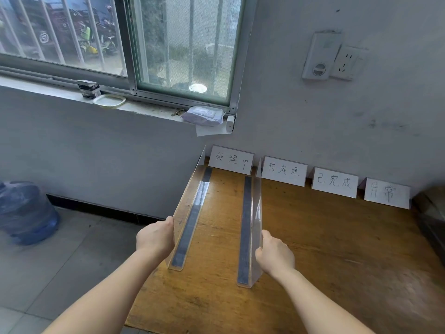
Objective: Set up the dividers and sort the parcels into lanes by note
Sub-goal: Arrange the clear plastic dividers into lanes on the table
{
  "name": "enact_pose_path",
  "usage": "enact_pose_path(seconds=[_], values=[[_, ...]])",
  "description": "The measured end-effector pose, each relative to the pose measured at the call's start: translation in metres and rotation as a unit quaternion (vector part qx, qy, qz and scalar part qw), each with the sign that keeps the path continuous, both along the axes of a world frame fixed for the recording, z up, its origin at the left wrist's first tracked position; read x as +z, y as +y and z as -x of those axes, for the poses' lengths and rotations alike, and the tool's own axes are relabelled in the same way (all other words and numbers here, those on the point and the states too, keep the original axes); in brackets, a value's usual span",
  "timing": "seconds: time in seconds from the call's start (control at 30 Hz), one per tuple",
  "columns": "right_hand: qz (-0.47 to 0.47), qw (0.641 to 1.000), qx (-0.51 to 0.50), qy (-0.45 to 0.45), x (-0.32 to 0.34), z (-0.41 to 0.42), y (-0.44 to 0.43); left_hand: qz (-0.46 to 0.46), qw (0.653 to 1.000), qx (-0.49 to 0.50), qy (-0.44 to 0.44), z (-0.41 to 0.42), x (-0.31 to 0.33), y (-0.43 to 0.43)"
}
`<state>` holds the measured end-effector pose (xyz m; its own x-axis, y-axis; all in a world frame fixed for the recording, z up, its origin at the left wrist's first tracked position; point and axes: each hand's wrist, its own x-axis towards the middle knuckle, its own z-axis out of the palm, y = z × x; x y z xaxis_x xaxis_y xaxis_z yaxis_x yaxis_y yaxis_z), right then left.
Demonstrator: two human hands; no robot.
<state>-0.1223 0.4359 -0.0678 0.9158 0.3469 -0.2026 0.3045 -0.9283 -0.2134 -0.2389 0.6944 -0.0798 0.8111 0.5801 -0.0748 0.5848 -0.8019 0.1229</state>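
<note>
Two clear acrylic dividers with dark strips along their bases stand on the wooden table (325, 249). My left hand (156, 237) grips the upright wall of the left divider (190, 213) at the table's left edge. My right hand (274, 254) holds the near end of the right divider (250, 225). Both dividers run from the near side toward the wall. Several white handwritten note cards lean against the wall: the first (231, 160) sits between the dividers, then the second (284, 170), the third (334, 182) and the last (386, 192). No parcels are in view.
A dark object (431, 213) sits at the table's right edge. On the windowsill are a wipes pack (203, 115), a small white block (230, 123), a white ring (109, 101) and a small box (88, 88). A blue water jug (24, 213) stands on the floor, left.
</note>
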Motion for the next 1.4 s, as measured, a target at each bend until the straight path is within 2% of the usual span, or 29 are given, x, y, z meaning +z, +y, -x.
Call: enact_pose_path(seconds=[0.57,0.8,0.97,1.4], values=[[-0.009,1.000,0.020,0.003,0.012,-0.002,-0.003,-0.020,0.999,-0.026,-0.037,-0.007,0.008,0.002],[-0.018,0.999,0.024,-0.018,0.026,-0.006,-0.011,-0.111,0.988,-0.091,-0.049,-0.026,0.028,-0.008],[-0.018,0.998,0.008,-0.052,0.037,-0.008,-0.025,-0.102,0.981,-0.151,-0.072,-0.046,0.043,-0.027],[0.068,0.990,-0.076,-0.102,0.072,0.001,-0.120,-0.107,0.936,-0.318,-0.105,-0.093,0.077,-0.127]])
